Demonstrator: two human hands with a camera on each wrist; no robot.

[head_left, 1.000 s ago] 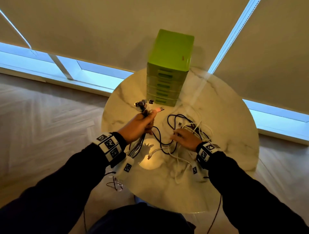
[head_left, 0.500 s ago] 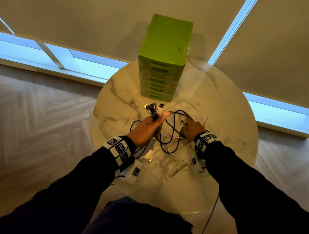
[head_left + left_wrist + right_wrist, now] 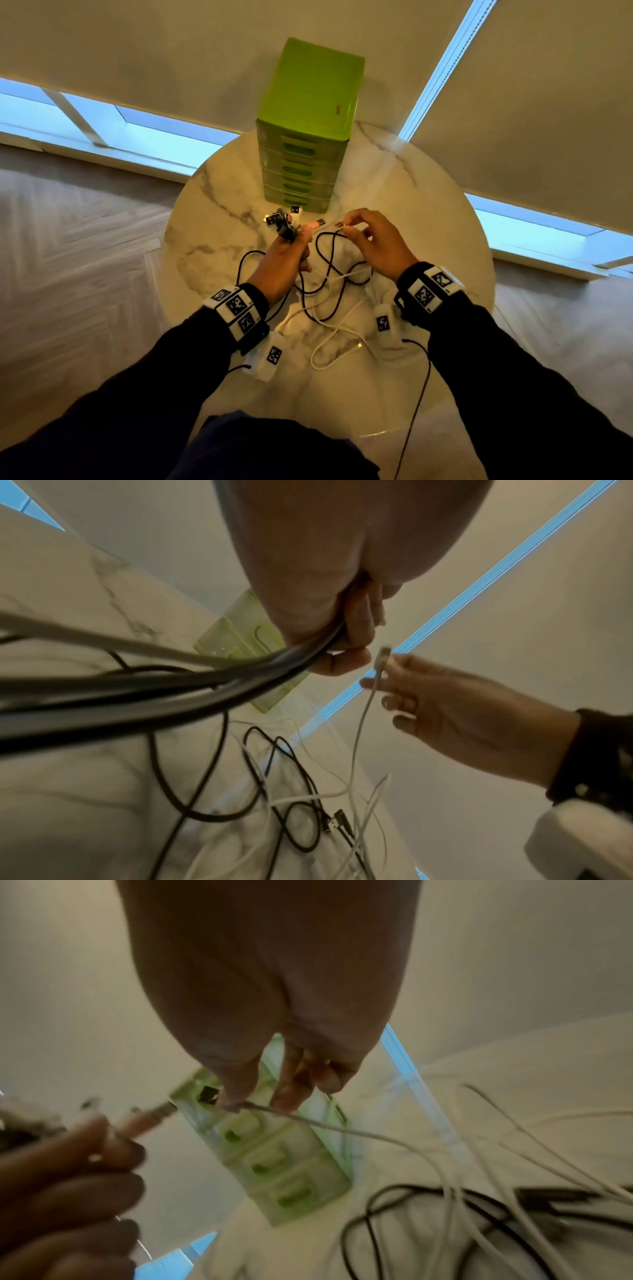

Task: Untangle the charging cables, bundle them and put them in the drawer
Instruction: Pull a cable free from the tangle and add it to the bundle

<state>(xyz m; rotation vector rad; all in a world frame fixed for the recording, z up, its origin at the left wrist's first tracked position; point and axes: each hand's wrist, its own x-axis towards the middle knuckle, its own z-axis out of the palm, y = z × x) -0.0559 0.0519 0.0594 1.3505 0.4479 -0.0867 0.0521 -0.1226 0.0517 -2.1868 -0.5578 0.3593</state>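
We are seeing black and white cables (image 3: 329, 284) lying tangled on the round marble desk (image 3: 428, 212), just in front of the green drawer unit (image 3: 305, 137). The left hand (image 3: 281, 263) is gripping a bunch of cables (image 3: 164, 688), fingers clenched around them, plug ends (image 3: 279, 221) sticking out above. Beside it, the right hand (image 3: 380, 243) is pinching the end of a white cable (image 3: 363, 723) between thumb and fingertip (image 3: 232, 1093).

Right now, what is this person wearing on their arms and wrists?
Both arms are in long dark sleeves. Each wrist carries a white band with black-and-white square markers, on the left wrist and the right wrist. A small white marked box hangs under each wrist, trailing a thin black wire. The left hand and right hand are bare.
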